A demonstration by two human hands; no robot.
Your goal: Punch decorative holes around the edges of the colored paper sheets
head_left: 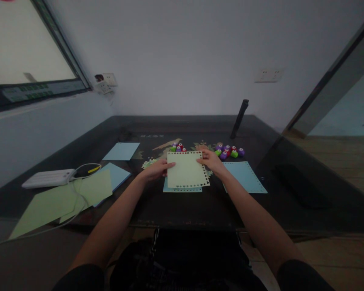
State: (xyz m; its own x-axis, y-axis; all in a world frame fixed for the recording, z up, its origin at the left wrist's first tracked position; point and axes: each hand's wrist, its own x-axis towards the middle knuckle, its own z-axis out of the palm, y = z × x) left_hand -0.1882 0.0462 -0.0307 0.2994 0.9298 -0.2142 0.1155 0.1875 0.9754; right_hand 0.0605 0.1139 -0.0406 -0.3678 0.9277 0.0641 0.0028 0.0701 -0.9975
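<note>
Pale green sheet, punched border, flat atop blue sheet, mid-table.

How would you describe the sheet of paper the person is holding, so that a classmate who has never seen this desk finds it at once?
Start at the dark desk and follow both arms to the left hand and right hand. Between them is a pale green square paper sheet edged with punched holes, lying over a light blue sheet; the other green sheets are unpunched.

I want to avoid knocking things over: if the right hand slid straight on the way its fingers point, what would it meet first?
The right hand points up-left along the green sheet; likely the small cluster of paper punches behind it, though depth is unclear.
</note>
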